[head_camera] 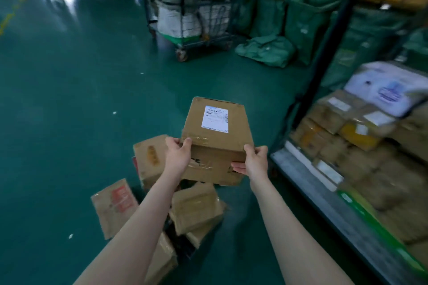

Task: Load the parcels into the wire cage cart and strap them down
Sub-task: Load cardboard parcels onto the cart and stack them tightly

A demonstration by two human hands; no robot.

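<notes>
Floor: glossy green warehouse floor (69, 99) spreads under and beyond the box we hold.
Held box: we hold a brown cardboard box (216, 146) clear of the floor, its white shipping label (215, 119) facing up.
Left hand: our left hand (177, 154) grips the box's near-left corner, thumb over the top edge and fingers hidden round the side.
Right hand: our right hand (253, 162) grips the box's near-right corner, thumb on top and fingers across the near face.
Why held so: we judge that a grip on two opposite corners keeps the box level and steady for the transfer.
Loose pile: crumpled brown cardboard parcels (196, 206) lie below the box and to its near left, waiting to be loaded.
Near cart: just right of the box stands a dark-framed cart with a grey deck (324, 194), stacked with brown parcels (347, 136); we judge it the likely destination.
Far cart: well beyond the box stands a wire cage cart (215, 18) holding white sacks.
Strap: we see none.
</notes>
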